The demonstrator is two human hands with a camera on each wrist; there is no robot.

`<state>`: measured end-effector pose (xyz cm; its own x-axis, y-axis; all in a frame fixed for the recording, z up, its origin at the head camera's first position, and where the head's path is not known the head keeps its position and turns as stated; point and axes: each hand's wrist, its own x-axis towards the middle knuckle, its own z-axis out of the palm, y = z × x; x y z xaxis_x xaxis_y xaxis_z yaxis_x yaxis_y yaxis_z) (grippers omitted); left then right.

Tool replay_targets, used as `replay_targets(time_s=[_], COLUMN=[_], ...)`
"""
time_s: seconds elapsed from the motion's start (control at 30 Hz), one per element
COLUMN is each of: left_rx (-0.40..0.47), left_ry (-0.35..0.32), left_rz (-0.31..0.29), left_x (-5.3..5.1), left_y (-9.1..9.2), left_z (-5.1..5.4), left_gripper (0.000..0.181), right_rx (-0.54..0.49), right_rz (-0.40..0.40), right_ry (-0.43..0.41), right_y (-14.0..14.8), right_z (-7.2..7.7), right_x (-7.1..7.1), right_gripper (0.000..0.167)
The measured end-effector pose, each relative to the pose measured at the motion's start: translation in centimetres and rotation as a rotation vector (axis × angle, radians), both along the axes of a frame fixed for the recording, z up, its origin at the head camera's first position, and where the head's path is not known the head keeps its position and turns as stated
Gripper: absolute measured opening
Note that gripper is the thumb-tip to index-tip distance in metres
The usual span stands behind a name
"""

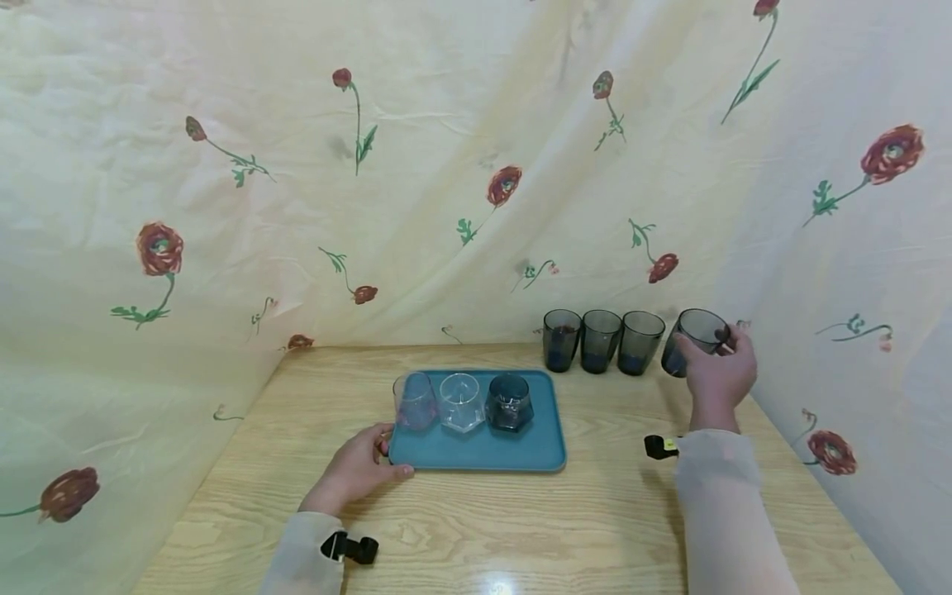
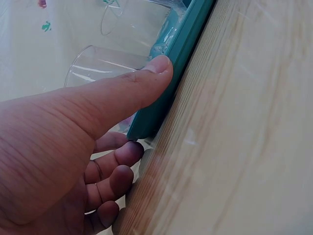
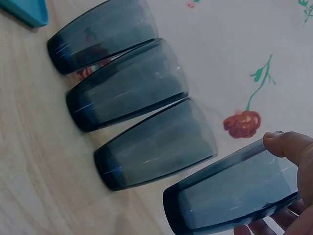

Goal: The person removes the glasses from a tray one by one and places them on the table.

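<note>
My right hand (image 1: 721,376) grips a smoky grey drinking glass (image 3: 225,193) near its rim, thumb on one side and fingers on the other. The glass is slightly tilted at the right end of a row of matching glasses (image 3: 154,147); whether its base touches the table cannot be told. With thumb and fingers, my left hand (image 1: 355,469) holds the front left corner of a blue tray (image 1: 483,454). On the tray stand a pinkish clear glass (image 1: 415,405), a clear faceted glass (image 1: 461,405) and a dark faceted glass (image 1: 509,405).
Three grey glasses (image 1: 599,343) stand upright side by side at the table's back edge, right of the tray. Behind and beside the wooden table (image 1: 476,529) hangs a flowered cloth (image 1: 416,207). Each wrist wears a small black camera (image 1: 360,549).
</note>
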<state>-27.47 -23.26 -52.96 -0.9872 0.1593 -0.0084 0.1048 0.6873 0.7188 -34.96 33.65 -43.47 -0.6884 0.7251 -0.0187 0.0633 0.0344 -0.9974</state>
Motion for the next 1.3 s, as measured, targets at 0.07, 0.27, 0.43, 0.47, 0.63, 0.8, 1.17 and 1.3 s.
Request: replay_targets(time_s=[0.07,0.27,0.43,0.47,0.63,0.8,1.17,1.3], left_rx=[-0.005,-0.016,-0.015,-0.015,-0.017,-0.020,-0.021,-0.023], left_ry=[0.001,0.005,0.013,0.015,0.012,0.014,0.012,0.014], left_rz=[-0.001,-0.001,-0.001,-0.001,0.001,0.003,0.008,0.009], left_x=[0.0,0.0,-0.1,0.0,-0.1,0.0,0.1,0.1], left_y=[0.0,0.0,0.1,0.1,0.2,0.2,0.2,0.3], left_z=[0.0,0.0,0.0,0.1,0.0,0.1,0.1,0.1], left_gripper=[0.096,0.095,0.093,0.093,0.091,0.091,0.092,0.091], right_rx=[-0.009,0.016,0.008,0.004,0.048,0.129,0.167,0.172], right_rz=[0.014,0.028,0.035,0.034,0.022,0.029,0.087,0.106], right_ry=[-0.022,-0.066,-0.060,-0.053,-0.042,-0.059,-0.065,-0.068], right_y=[0.3,0.5,0.6,0.6,0.7,1.0,1.8,2.2], right_z=[-0.8,-3.1,-4.0,-4.1,-4.6,-5.0,-5.9,-6.1], right_x=[-0.3,-1.0,-1.5,-1.6,-2.0,-2.2,-3.3,-3.6], right_gripper=[0.102,0.100,0.099,0.100,0.096,0.092,0.089,0.090])
